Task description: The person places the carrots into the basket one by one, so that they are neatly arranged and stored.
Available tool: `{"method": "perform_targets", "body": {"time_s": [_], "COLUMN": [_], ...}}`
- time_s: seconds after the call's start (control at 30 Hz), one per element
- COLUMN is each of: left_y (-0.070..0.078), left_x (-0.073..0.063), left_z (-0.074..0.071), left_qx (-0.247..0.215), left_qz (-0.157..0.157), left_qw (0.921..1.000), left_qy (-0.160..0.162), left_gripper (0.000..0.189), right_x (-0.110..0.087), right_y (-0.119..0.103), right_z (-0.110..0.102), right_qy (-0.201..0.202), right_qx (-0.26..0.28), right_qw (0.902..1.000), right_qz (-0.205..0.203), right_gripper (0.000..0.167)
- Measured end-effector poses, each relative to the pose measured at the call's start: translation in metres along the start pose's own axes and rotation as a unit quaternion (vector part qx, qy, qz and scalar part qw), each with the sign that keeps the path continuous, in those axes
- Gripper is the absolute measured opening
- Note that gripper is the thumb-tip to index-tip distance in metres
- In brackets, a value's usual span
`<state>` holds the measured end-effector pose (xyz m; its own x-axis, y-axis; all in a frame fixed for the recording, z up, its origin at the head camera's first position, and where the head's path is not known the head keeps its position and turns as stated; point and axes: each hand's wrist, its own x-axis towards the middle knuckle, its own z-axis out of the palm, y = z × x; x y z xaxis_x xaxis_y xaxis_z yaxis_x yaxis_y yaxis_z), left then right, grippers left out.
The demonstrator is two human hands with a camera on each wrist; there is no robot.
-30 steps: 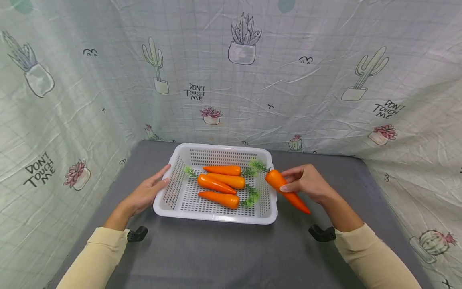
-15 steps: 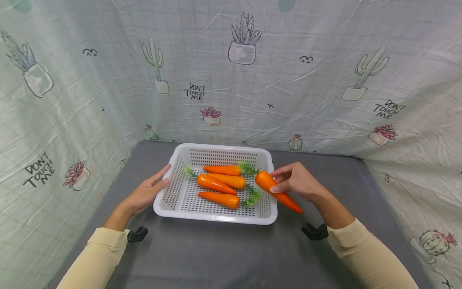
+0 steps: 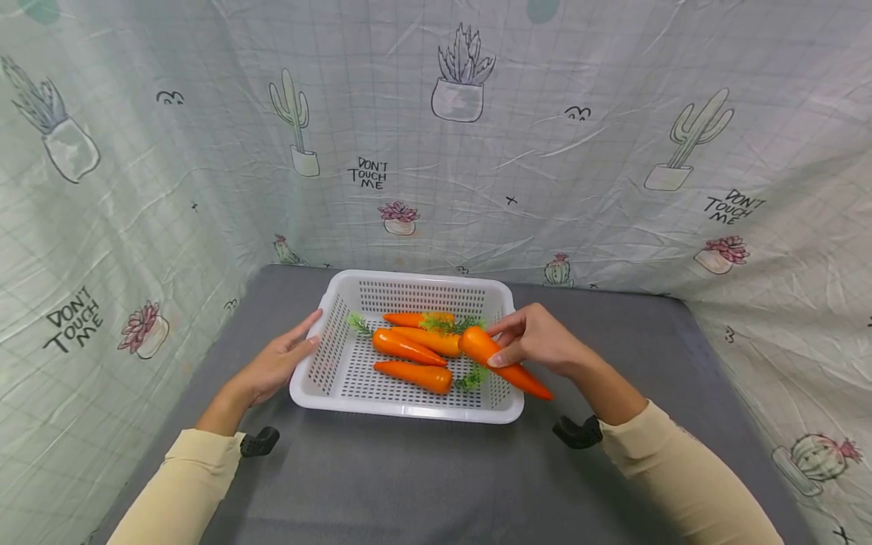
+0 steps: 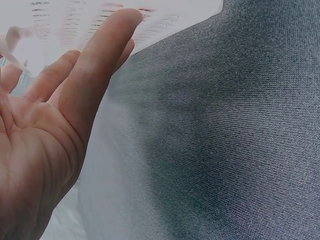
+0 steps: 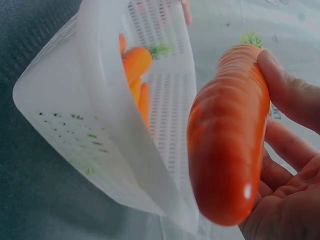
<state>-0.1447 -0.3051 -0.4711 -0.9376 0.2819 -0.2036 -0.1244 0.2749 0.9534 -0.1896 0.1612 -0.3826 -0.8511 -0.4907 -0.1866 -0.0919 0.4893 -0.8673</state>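
Observation:
My right hand pinches an orange carrot between thumb and fingers. The carrot slants over the basket's right rim, its feathery green top pointing inward and its tip outside. In the right wrist view the held carrot looms large beside the basket wall. A white perforated plastic basket sits on the grey table with several carrots lying in it. My left hand touches the basket's left side with extended fingers. Close up in the left wrist view, the thumb lies straight near the basket wall.
The table's dark grey surface stretches in front of the basket and to both sides. A pale curtain with printed cacti hangs behind and along both sides.
The right hand has carried the carrot leftward from the basket's right rim, so its green top now hangs over the carrots inside. The left hand and the basket have stayed put.

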Motion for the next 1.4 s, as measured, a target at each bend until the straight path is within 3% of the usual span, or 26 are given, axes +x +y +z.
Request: {"method": "perform_targets", "body": {"time_s": [0.93,1.4], "left_y": [0.0,0.001], "left_x": [-0.001,-0.001], "left_z": [0.001,0.0], "left_qx": [-0.011,-0.005], "left_qz": [0.003,-0.006], "left_qw": [0.9999,1.0], "left_qy": [-0.003,0.0], "left_gripper": [0.068,0.069], "right_x": [0.03,0.046], "right_y": [-0.015,-0.022], "right_z": [0.038,0.057], "right_qy": [-0.088,-0.119], "right_qx": [0.006,-0.023], "right_qw": [0.9959,0.9921], "right_qz": [-0.022,-0.031], "right_gripper": [0.046,0.046]}}
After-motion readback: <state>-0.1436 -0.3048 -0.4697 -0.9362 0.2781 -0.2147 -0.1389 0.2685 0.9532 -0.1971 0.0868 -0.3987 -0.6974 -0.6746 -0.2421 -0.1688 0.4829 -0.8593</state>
